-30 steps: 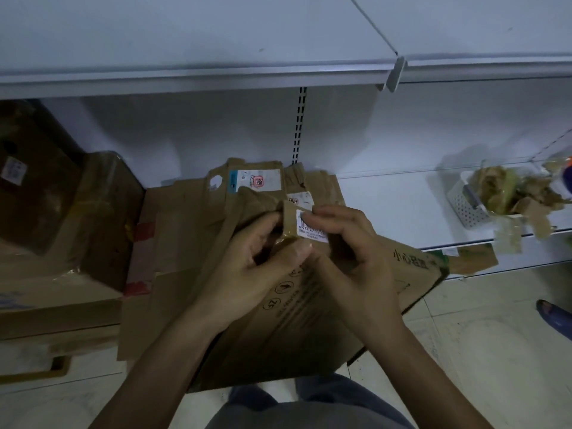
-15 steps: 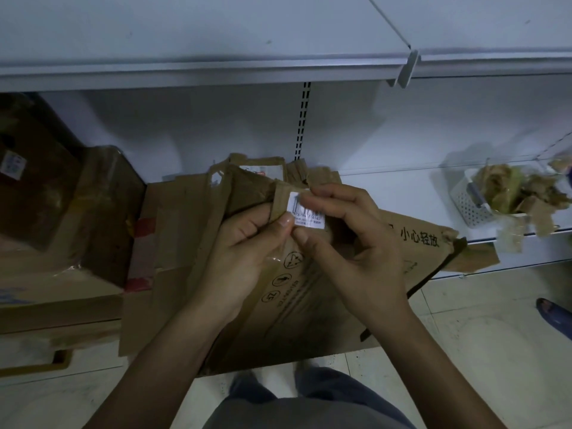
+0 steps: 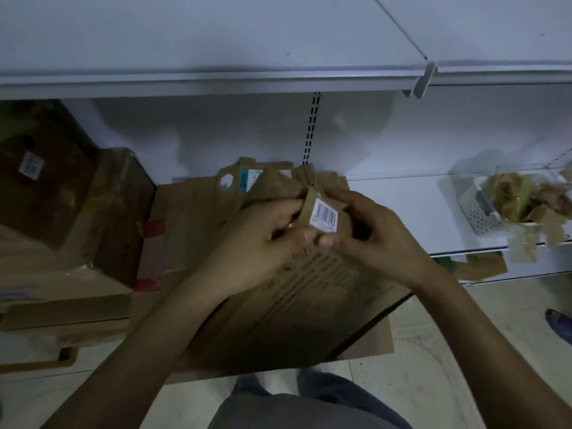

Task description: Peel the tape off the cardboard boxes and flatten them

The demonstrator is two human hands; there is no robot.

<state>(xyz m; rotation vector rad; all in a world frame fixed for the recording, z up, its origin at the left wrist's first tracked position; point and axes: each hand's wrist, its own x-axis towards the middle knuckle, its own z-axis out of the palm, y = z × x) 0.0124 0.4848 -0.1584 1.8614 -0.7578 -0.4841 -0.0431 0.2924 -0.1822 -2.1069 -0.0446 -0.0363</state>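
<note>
White metal shelving (image 3: 216, 41) fills the background, and everything else sits against or in front of it. At the left end of its lower shelf a stack of brown cardboard boxes (image 3: 62, 212), some wrapped in glossy tape, looks still untreated. Next to that stack, flattened brown cardboard sheets (image 3: 192, 218) lean against the shelving's back panel, probably parked there as finished pieces.

In front of the shelving's slotted upright (image 3: 312, 128), a printed brown cardboard box (image 3: 309, 305), collapsed almost flat, is tilted up between the person's arms. This held box has its lower edge towards the grey trousers (image 3: 309, 407), and its top edge is raised to working height so the tape can be seen and reached.

The left hand (image 3: 257, 243) curls round the held box's crumpled top edge, thumb forward. It appears to be bracing the cardboard so that it does not follow the pull. The right hand (image 3: 377, 239) arches over the same edge and pinches a brown tape strip carrying a white barcode label (image 3: 325, 216) between thumb and forefinger. The tape strip stands up off the cardboard, so the peel seems under way but not finished.

On the right part of the shelving's lower shelf a white perforated plastic basket (image 3: 476, 212) holds crumpled brown tape scraps (image 3: 510, 196), with some hanging over the shelf edge. It is likely the bin for peeled tape, placed within reach. Below the shelving's right end, a dark blue shoe (image 3: 560, 326) rests on the pale floor.
</note>
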